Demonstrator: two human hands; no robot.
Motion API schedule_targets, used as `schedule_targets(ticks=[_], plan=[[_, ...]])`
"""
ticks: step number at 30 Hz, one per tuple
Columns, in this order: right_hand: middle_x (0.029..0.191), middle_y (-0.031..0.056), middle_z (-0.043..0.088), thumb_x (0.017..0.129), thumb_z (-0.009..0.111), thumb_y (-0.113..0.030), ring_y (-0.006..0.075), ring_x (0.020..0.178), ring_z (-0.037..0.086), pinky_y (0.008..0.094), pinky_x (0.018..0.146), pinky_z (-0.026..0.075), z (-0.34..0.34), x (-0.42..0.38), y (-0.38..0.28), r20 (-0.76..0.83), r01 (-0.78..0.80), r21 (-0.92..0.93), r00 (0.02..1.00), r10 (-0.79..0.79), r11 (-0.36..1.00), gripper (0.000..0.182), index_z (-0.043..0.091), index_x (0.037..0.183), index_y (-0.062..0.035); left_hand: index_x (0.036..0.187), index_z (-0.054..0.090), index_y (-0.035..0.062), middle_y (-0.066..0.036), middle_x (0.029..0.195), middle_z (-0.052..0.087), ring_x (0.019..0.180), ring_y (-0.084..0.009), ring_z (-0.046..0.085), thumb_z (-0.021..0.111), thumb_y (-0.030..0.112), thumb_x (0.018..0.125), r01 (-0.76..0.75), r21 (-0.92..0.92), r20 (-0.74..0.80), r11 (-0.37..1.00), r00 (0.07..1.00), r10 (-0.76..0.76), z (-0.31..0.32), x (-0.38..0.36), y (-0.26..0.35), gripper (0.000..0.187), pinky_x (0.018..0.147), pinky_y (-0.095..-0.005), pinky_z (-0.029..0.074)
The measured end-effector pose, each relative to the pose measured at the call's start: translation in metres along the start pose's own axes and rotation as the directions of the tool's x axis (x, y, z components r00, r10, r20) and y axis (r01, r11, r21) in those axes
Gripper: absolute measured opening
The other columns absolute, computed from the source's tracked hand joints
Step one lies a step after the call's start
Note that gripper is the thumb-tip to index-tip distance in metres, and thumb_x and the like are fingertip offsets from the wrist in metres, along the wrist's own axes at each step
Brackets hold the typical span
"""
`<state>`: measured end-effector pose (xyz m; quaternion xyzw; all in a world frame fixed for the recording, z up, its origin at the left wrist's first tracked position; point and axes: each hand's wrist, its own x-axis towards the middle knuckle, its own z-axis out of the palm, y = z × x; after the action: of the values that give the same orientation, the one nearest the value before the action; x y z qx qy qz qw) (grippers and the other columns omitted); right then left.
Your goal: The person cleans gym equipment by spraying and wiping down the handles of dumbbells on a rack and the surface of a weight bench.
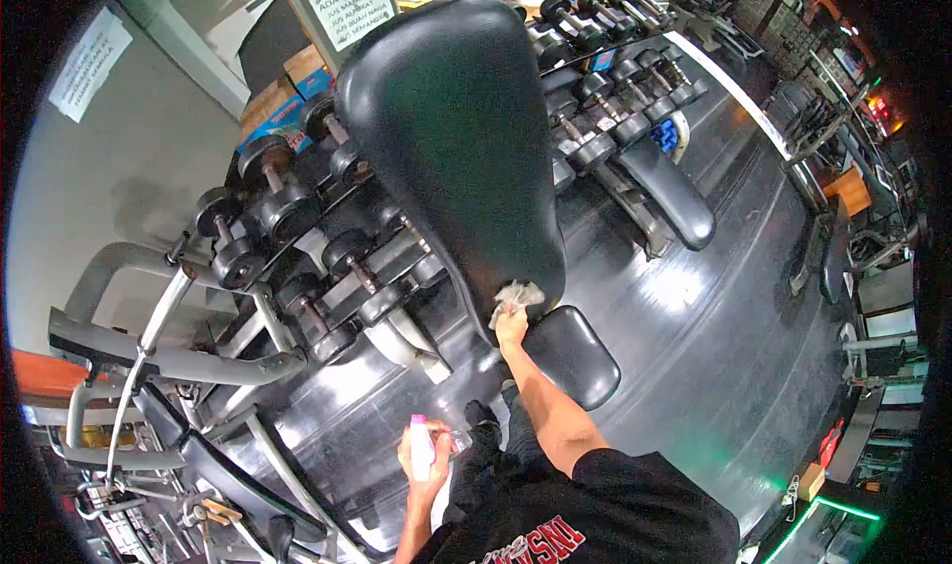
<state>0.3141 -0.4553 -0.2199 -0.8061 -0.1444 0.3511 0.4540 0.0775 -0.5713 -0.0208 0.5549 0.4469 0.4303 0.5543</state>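
Black shirt (635, 509): it is lying nearest of all, showing red and white lettering across the cloth of it.
Left hand (430, 480): its fingers are wrapping round a white bottle (422, 452) with a pink top, holding it upright, well apart from the padding.
Right hand (510, 328): its fingers are closing tightly on a crumpled pale rag (518, 296), bunching it up.
Rag's place: it is resting against the near, narrow end of the backrest (446, 118), just beyond the knuckles.
Backrest: its glossy black padding is widening towards the far end, standing between the two runs of dumbbells.
Seat pad (575, 358): it is sitting just to the right of the right hand, smaller and black too.
Left dumbbells (288, 207): they are resting in two tiers, with a grey-framed machine (178, 356) standing near them on the left.
Right dumbbells (595, 148): these are also lying in two tiers, and a narrow black pad (666, 189) is slanting in front.
Far side: cardboard boxes (273, 113) are standing behind the left dumbbells, and a handwritten sign (349, 9) is hanging beyond.
Dark floor (714, 296): it is shining under the lights.
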Motion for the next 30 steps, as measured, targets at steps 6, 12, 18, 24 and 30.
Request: schedule_targets(ticks=[6, 12, 18, 24, 30], plan=[[0.135, 0.0282, 0.045, 0.086, 0.055, -0.007, 0.0349, 0.123, 0.049, 0.0389, 0.103, 0.037, 0.016, -0.051, -0.013, -0.240, 0.624, -0.140, 0.732, -0.638, 0.768, 0.058, 0.035, 0.140, 0.0006, 0.094, 0.052, 0.0006, -0.012, 0.086, 0.064, 0.061, -0.0132, 0.061, 0.062, 0.000, 0.085, 0.018, 0.073, 0.045, 0.997, 0.999, -0.022, -0.024, -0.008, -0.008, 0.014, 0.056, -0.0275, 0.051], [0.107, 0.0216, 0.065, 0.091, 0.054, -0.014, 0.0347, 0.100, 0.062, 0.0411, 0.085, 0.047, 0.049, -0.034, 0.021, -0.219, 0.117, 0.027, 0.970, -0.108, 0.993, 0.031, 0.056, 0.119, -0.0017, 0.094, 0.052, -0.0006, -0.013, 0.084, 0.063, 0.061, -0.0150, 0.062, 0.060, -0.003, 0.084, -0.029, 0.080, 0.060, 0.996, 0.998, 0.024, -0.040, -0.019, -0.016, 0.014, 0.055, -0.0286, 0.051], [0.112, 0.0261, 0.062, 0.091, 0.051, -0.012, 0.0393, 0.103, 0.060, 0.0441, 0.087, 0.044, 0.061, -0.065, 0.010, -0.333, 0.431, -0.123, 0.831, -0.446, 0.894, 0.053, 0.035, 0.141, -0.0030, 0.094, 0.052, -0.0007, -0.012, 0.082, 0.063, 0.062, -0.0144, 0.062, 0.061, 0.001, 0.086, -0.033, 0.130, 0.091, 0.991, 0.996, 0.022, -0.053, -0.037, -0.028, 0.012, 0.055, -0.0284, 0.051], [0.100, 0.0101, 0.066, 0.095, 0.052, -0.021, 0.0226, 0.090, 0.064, 0.0366, 0.075, 0.050, 0.077, -0.042, 0.049, -0.139, 0.031, 0.588, 0.988, 0.063, 0.808, 0.025, 0.058, 0.112, -0.0032, 0.094, 0.053, -0.0005, -0.012, 0.082, 0.063, 0.062, -0.0141, 0.062, 0.061, 0.003, 0.086, 0.006, 0.080, 0.052, 0.997, 0.999, -0.011, -0.058, -0.046, -0.030, 0.011, 0.055, -0.0284, 0.051], [0.084, 0.0018, 0.061, 0.098, 0.050, -0.022, 0.0156, 0.071, 0.061, 0.0324, 0.065, 0.053, 0.085, -0.084, -0.031, 0.145, -0.283, 0.882, 0.925, 0.352, 0.378, 0.015, 0.057, 0.101, -0.0092, 0.092, 0.054, -0.0001, -0.010, 0.081, 0.063, 0.058, -0.0138, 0.062, 0.060, 0.001, 0.085, 0.036, 0.156, 0.048, 0.987, 0.998, -0.044, -0.060, -0.044, -0.034, 0.010, 0.055, -0.0277, 0.051]])
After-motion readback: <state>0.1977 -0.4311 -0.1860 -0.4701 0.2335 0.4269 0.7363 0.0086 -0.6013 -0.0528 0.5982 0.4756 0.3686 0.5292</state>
